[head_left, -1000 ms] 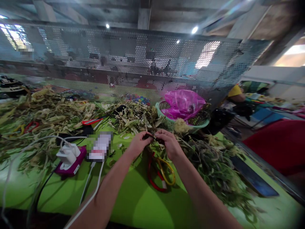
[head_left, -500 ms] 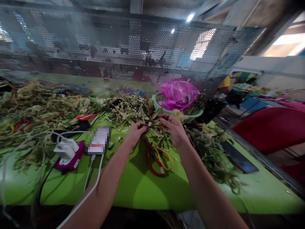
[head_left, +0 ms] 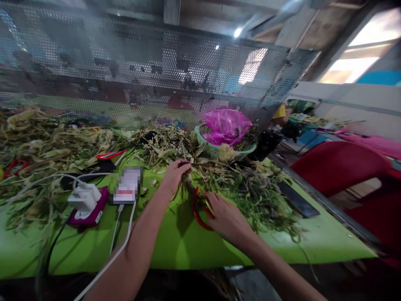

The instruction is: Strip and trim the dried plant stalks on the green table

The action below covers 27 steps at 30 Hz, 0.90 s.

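My left hand point(head_left: 173, 175) pinches a thin dark plant stem point(head_left: 200, 166) between thumb and fingers, over the dried plant heap. Below it, my right hand point(head_left: 224, 215) closes around the handles of the scissors point(head_left: 195, 210), one red and one yellow. The scissors lie low over the green table point(head_left: 178, 255), and their blades point away under the plant matter, partly hidden. Dry leaves and stems point(head_left: 166, 146) spread behind both hands. Greener, wilted stalks point(head_left: 263, 200) lie to the right of my right hand.
A pale green basket point(head_left: 200, 140) with a pink plastic bag point(head_left: 228, 125) stands at the back. On the left are a purple power strip point(head_left: 102, 207) with white plugs and a cabled phone point(head_left: 128, 186). A dark phone point(head_left: 299, 200) lies right. Behind rises a perforated metal panel point(head_left: 138, 58).
My right hand has come down from the stem toward me and taken hold of the scissors' handles. My left hand keeps its pinch on the stem. The view has shifted slightly.
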Available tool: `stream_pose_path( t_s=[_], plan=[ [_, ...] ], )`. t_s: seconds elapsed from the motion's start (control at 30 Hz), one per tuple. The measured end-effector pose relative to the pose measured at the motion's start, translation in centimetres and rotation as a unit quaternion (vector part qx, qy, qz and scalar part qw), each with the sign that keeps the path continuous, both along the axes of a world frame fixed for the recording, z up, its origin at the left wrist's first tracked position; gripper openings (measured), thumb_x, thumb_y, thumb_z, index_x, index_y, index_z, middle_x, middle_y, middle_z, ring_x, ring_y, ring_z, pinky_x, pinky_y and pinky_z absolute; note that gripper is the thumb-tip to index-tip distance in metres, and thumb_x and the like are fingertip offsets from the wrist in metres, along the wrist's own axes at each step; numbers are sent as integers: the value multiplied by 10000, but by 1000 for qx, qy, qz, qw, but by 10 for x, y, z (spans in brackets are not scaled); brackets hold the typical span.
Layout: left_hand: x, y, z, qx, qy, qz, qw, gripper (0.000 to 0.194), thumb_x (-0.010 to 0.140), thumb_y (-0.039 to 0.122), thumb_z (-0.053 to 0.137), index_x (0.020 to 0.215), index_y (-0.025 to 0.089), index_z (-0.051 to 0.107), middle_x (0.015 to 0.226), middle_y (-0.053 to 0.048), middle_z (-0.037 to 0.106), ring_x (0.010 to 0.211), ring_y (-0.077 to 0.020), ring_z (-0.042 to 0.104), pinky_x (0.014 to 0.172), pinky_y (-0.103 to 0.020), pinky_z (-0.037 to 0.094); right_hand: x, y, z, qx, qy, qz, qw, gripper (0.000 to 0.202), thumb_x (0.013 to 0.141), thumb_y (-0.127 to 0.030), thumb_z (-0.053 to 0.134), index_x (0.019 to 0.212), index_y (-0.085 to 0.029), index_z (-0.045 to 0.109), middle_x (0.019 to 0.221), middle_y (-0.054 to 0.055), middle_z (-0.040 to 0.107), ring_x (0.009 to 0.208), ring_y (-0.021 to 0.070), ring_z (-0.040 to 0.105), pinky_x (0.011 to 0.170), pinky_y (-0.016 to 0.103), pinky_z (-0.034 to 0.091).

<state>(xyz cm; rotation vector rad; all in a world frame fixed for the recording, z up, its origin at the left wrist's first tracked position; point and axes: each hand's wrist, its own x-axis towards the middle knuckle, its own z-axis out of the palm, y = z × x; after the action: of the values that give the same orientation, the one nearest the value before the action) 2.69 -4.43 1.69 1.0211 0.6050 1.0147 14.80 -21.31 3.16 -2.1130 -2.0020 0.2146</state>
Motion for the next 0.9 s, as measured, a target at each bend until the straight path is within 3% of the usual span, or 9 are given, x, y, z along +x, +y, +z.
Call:
stream_pose_path(
  t_s=[0.13,0.3,0.43,0.53,0.67,0.77,0.9],
  plan=[
    [-1,-4,6,-22,-14,-2,1000,330,575,305,773,828,154,625,701,3,611,626,-118,571,572,-247,467,14,1,17,-24,24,-25,999,513,620,-127,549,1121,-237,543,845,34,655,706,204,583,576,262,315],
    [-1,-3,8,-32,-7,8,999,341,558,309,788,819,148,639,679,2,617,592,-104,552,566,-237,455,44,-5,30,-58,185,-17,981,602,615,-105,538,1197,-256,567,597,-53,550,517,133,474,468,231,271],
    [0,1,3,2,14,29,999,302,575,309,776,802,146,660,679,-2,622,613,-105,549,586,-228,432,54,-15,36,-98,329,-15,939,586,644,-208,641,1228,-228,598,773,10,663,617,173,567,499,251,400],
    [1,6,-3,51,58,51,996,251,618,319,741,791,151,671,666,-4,618,622,-115,537,604,-235,423,51,-21,46,-117,407,-21,906,630,681,-324,691,1288,-221,556,1036,71,677,885,252,633,684,317,516],
    [3,9,-6,98,104,86,986,234,618,324,721,766,150,670,634,8,596,596,-116,504,594,-234,392,47,-21,55,-57,328,22,943,657,738,-424,688,1337,-228,503,1204,99,625,1097,303,575,923,406,473],
    [4,7,-4,121,113,110,980,200,617,301,704,739,151,653,609,29,567,545,-97,453,548,-222,347,45,-14,54,0,215,38,976,634,733,-422,694,1314,-248,510,1251,105,587,1084,299,576,908,392,483],
    [3,2,1,133,151,125,971,116,645,246,645,724,162,631,577,44,538,500,-88,404,497,-215,289,41,-3,48,79,91,24,992,620,735,-426,686,1300,-257,494,1280,103,541,1102,286,560,863,367,499]
  ],
)
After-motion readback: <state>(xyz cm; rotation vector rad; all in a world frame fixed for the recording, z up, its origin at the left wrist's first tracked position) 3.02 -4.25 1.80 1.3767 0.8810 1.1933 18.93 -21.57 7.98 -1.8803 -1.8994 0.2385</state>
